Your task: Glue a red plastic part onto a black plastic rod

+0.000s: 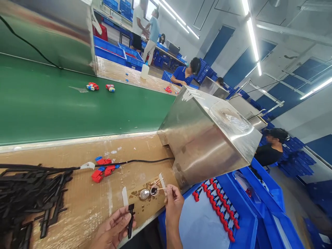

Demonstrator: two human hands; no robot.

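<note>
Two hands — left hand (114,226) pinches black part (130,221), right hand (173,202) beside.

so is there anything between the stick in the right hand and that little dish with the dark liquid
Nothing visible. The right hand holds a thin stick whose tip already reaches the small dish of dark liquid on the wooden bench. A second dish sits beside it, not in the path. The left hand holds a black part apart.
</note>
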